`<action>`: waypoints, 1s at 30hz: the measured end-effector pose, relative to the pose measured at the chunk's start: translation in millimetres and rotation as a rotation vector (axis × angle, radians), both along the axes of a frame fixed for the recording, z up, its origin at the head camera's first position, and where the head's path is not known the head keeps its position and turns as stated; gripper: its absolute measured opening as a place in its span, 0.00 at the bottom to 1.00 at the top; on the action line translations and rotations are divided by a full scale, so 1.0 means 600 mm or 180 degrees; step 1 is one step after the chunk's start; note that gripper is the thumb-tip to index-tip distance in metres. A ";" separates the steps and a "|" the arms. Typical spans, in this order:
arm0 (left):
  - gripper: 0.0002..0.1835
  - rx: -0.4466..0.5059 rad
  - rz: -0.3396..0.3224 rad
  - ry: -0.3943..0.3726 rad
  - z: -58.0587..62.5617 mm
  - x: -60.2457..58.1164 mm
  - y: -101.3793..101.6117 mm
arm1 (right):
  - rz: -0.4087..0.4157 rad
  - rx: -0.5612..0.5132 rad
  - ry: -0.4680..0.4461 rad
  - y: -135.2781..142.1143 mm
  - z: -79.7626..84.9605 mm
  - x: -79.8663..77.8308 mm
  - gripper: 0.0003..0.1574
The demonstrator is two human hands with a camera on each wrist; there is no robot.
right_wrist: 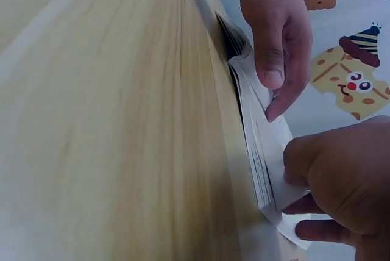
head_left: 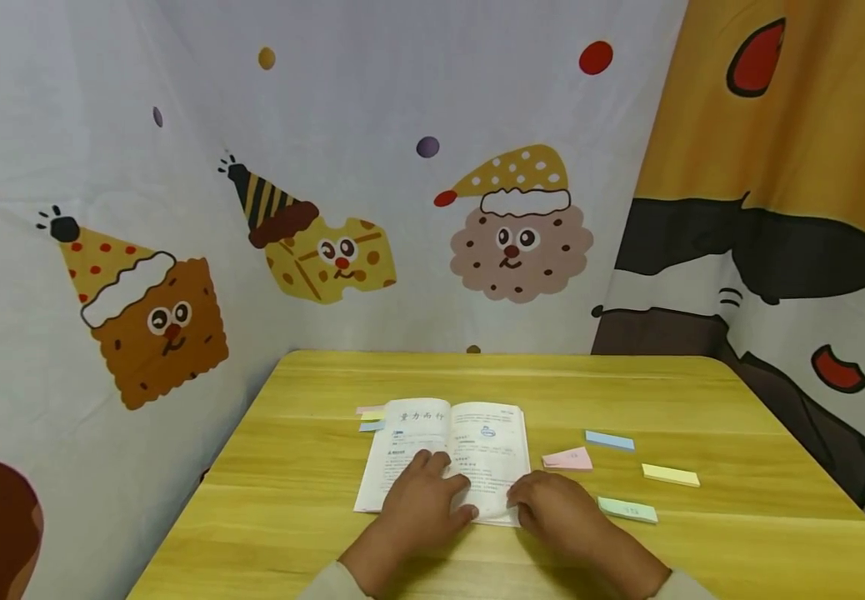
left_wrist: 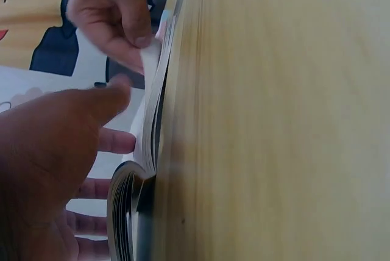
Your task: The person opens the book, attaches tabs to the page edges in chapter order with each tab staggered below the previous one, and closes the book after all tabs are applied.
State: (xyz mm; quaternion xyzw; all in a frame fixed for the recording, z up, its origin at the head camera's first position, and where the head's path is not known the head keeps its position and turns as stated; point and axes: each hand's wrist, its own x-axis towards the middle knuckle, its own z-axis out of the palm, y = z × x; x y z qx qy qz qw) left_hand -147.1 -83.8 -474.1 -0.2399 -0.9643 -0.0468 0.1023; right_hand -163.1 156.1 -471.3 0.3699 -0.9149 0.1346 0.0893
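Observation:
An open book (head_left: 488, 417) with printed pages lies on the table in the head view. My left hand (head_left: 423, 500) rests on the left page near the fold, its fingers spread and relaxed. At the lower right corner, my right hand (head_left: 563, 512) pinches a page (left_wrist: 150, 63) between thumb and fingers. That page's edge lifts slightly off the stack in the left wrist view. Colored sticky tabs (head_left: 372, 426) stick out from the book's left edge. In the right wrist view, my right hand's fingertips sit at the page corner, with the left hand (right_wrist: 280, 41) beyond.
Right of the book lie a pink sticky-note pad (head_left: 567, 458), a blue one (head_left: 609, 440), a yellow one (head_left: 670, 475) and a green one (head_left: 627, 510). The wooden table (head_left: 290, 492) meets a cartoon-printed curtain (head_left: 402, 325) at the back.

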 end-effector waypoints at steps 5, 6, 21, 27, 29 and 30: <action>0.29 -0.0026 0.0090 -0.0137 0.001 0.001 0.007 | -0.0109 -0.0290 0.0564 -0.010 0.010 -0.008 0.12; 0.27 -0.0026 0.0099 -0.0123 0.000 0.001 0.007 | -0.0147 -0.0389 0.0723 -0.012 0.012 -0.008 0.13; 0.28 0.0575 0.0563 0.0005 0.009 -0.003 0.007 | -0.0069 0.0054 0.0023 -0.003 -0.013 -0.002 0.21; 0.41 0.1213 0.1054 0.0533 0.008 -0.006 -0.003 | 0.0184 0.0113 -0.0024 0.004 -0.009 -0.009 0.11; 0.45 0.1012 0.1180 0.0757 0.006 -0.008 -0.008 | 0.0234 0.0109 -0.0029 0.006 -0.008 -0.009 0.10; 0.47 0.0893 0.1203 0.0831 0.006 -0.009 -0.010 | 0.0262 0.0120 0.0005 0.007 -0.007 -0.009 0.09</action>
